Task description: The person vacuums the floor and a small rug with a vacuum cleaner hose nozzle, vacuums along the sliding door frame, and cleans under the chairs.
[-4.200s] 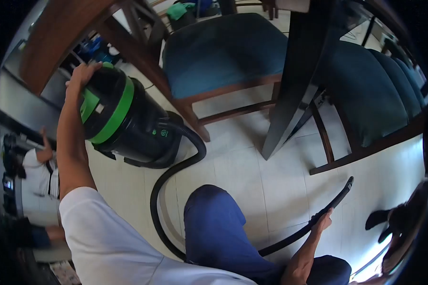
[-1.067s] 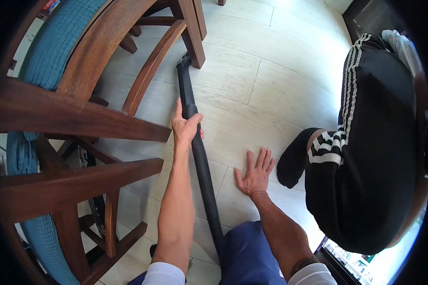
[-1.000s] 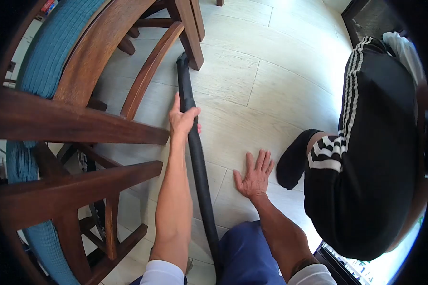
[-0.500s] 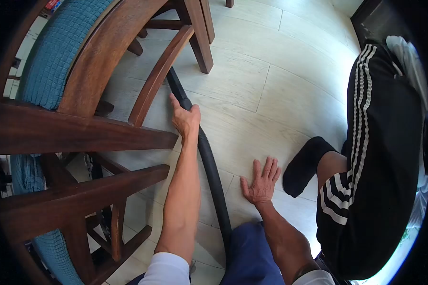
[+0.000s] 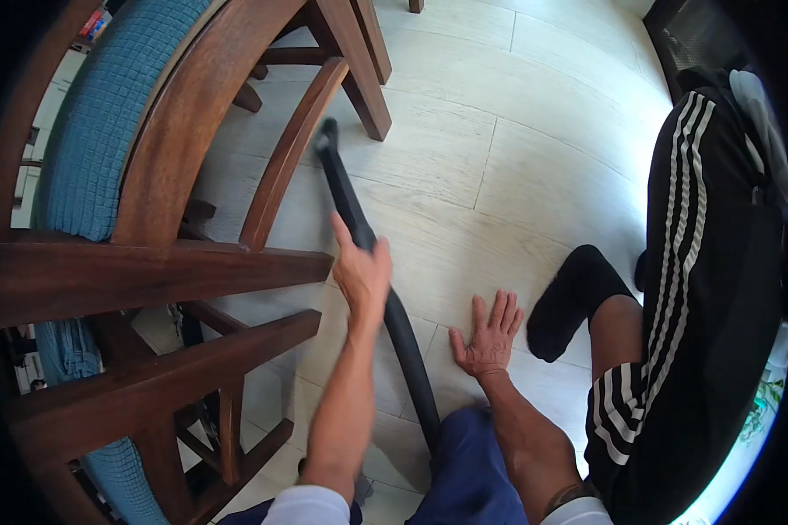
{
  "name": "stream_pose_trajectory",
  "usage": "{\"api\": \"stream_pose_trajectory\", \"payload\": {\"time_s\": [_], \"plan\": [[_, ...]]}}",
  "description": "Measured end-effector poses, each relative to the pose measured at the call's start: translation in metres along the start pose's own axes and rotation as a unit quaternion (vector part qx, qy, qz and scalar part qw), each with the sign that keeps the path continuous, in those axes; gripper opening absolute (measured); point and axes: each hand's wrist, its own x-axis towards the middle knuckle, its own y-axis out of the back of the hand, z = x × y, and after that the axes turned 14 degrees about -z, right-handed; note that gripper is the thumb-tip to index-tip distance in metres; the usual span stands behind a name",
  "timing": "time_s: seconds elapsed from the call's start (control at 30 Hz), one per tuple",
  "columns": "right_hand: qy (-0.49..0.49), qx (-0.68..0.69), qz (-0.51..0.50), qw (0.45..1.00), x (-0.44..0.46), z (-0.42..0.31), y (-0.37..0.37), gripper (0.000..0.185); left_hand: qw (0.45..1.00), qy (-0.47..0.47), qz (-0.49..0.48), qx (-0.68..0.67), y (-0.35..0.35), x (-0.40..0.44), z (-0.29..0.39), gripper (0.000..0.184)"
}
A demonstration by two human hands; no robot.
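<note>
My left hand (image 5: 362, 269) is wrapped round a black vacuum hose (image 5: 407, 346), just behind its rigid tube (image 5: 345, 194). The nozzle end (image 5: 327, 136) lies beside the curved stretcher of a wooden chair (image 5: 295, 149), near that chair's leg, slightly blurred. To the right, my right hand (image 5: 488, 339) rests flat on the pale tiled floor (image 5: 429, 140) with its fingers spread and nothing in it. The hose runs back toward my blue-clothed knee (image 5: 464, 468), where its rear part is hidden.
Wooden chairs with teal cushions (image 5: 92, 131) fill the left side, their legs (image 5: 184, 363) reaching toward my left arm. At the right is another person in black striped trousers (image 5: 718, 289), with a black-socked foot (image 5: 565, 306) near my right hand. A dark panel stands at the top right.
Since half a second ago, my left hand has pulled back, and the nozzle has come out from behind the chair's stretcher. My right hand has stayed on the floor.
</note>
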Motion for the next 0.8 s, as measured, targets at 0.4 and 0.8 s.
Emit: {"api": "stream_pose_trajectory", "payload": {"time_s": [0.4, 0.8], "plan": [[-0.004, -0.011, 0.003, 1.0, -0.002, 0.003, -0.003, 0.076, 0.997, 0.028, -0.063, -0.045, -0.003, -0.052, 0.001, 0.086], [-0.002, -0.004, -0.008, 1.0, 0.0, 0.004, -0.004, 0.075, 0.987, -0.1, -0.055, 0.116, -0.062, -0.009, 0.047, 0.082]]}}
